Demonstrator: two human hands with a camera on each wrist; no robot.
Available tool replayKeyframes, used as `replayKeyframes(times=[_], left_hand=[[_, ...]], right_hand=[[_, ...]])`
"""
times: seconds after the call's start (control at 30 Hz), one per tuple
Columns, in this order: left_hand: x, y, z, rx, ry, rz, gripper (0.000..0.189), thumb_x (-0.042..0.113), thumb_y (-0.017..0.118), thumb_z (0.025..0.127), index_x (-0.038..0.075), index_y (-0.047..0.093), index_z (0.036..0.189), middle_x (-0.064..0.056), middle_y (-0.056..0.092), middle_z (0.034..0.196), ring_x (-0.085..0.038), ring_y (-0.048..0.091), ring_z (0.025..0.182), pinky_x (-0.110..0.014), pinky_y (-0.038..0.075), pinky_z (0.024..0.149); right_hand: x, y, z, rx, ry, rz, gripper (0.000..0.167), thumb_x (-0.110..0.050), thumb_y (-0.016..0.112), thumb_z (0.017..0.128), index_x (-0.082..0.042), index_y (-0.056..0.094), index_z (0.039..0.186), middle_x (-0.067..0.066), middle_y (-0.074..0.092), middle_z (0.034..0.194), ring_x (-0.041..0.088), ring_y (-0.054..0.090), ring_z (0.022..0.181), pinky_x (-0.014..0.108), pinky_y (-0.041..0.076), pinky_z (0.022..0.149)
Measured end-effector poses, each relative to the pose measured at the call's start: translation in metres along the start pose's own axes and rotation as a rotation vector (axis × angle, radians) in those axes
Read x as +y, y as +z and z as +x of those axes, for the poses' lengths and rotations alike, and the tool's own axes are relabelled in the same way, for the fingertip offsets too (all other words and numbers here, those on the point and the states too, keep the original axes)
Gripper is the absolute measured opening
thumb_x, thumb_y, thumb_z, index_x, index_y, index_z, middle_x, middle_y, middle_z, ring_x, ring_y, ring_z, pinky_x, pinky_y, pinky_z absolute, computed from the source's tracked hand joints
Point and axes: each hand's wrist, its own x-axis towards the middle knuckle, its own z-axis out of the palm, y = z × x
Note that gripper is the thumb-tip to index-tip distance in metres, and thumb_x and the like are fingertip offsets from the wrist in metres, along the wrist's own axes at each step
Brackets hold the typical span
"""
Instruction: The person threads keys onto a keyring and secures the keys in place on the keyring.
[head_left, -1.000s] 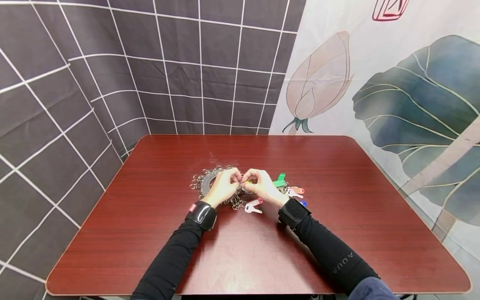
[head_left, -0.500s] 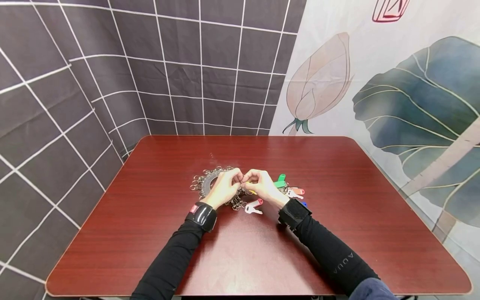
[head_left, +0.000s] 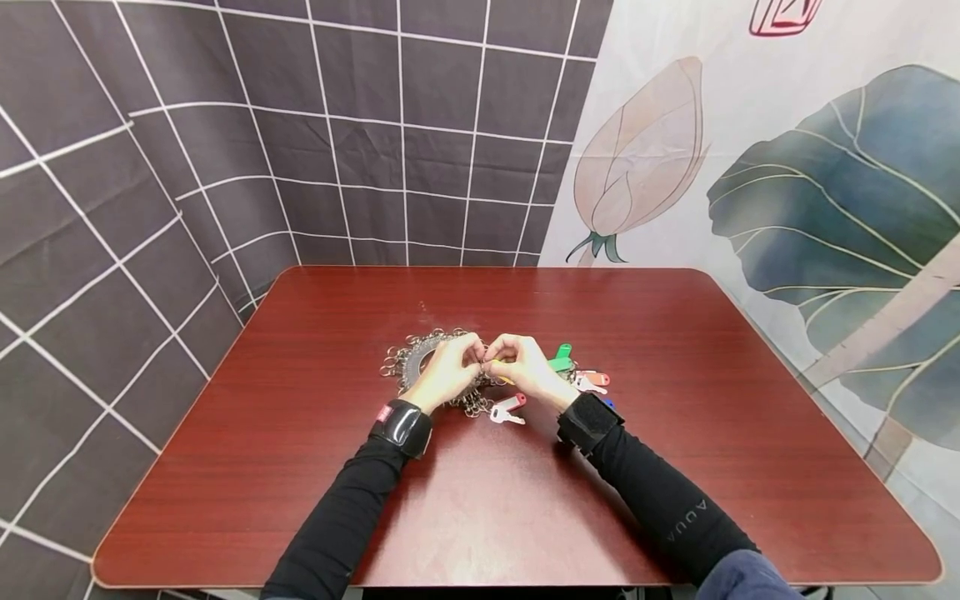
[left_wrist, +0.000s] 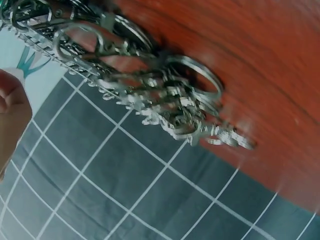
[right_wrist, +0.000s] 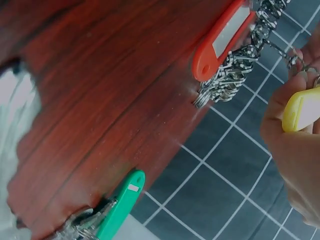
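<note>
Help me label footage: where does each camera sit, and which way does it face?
Head: on the head, facing forward and down at the table; left hand, right hand and black sleeves show.
Left wrist: on that wrist, facing across metal clasps toward the gridded backdrop; part of one hand shows.
Right wrist: on that wrist, facing the table and green key tag; the right hand shows, holding a yellow key tag.
Head and right wrist share the yellow key tag.

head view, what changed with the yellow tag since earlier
More of the yellow tag pokes out below the right hand than a second ago; it seems to have tipped downward. No new grip or release is visible. The left hand, red tag and green tags stayed put.
</note>
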Motion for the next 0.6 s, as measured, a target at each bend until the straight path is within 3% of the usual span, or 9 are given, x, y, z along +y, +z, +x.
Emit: replayKeyframes(times=[0.17, 0.43, 0.6], left_hand=[[-0.0008, 0.0010, 0.0002, 0.006, 0.008, 0.012, 0.018, -0.008, 0.061, 0.074, 0.008, 0.061, 0.084, -0.006, 0.067, 0.075, -0.015, 0.061, 0.070, -0.026, 0.050, 0.067], [0.0007, 0.0008, 0.0020, 0.037, -0.057, -0.001, 0.016, -0.006, 0.060, 0.068, 0.006, 0.059, 0.078, -0.009, 0.066, 0.072, -0.017, 0.061, 0.068, -0.025, 0.048, 0.064], [0.0028, 0.0014, 0.0009, 0.025, -0.061, -0.010, 0.016, -0.005, 0.060, 0.069, 0.006, 0.059, 0.080, -0.009, 0.065, 0.072, -0.018, 0.060, 0.067, -0.025, 0.047, 0.063]], right_hand=[[0.0014, -0.0005, 0.0002, -0.001, 0.011, 0.039, 0.014, 0.005, 0.063, 0.080, 0.012, 0.060, 0.092, 0.021, 0.068, 0.081, 0.003, 0.058, 0.066, 0.017, 0.046, 0.059], [-0.0023, 0.0011, -0.0015, -0.003, -0.037, -0.106, 0.011, 0.001, 0.065, 0.081, 0.006, 0.062, 0.092, 0.022, 0.068, 0.086, 0.006, 0.060, 0.071, 0.017, 0.049, 0.062], [-0.0036, -0.0004, -0.0028, -0.011, -0.026, -0.084, 0.012, 0.005, 0.064, 0.081, 0.010, 0.061, 0.091, 0.026, 0.067, 0.087, 0.011, 0.059, 0.071, 0.017, 0.047, 0.060]])
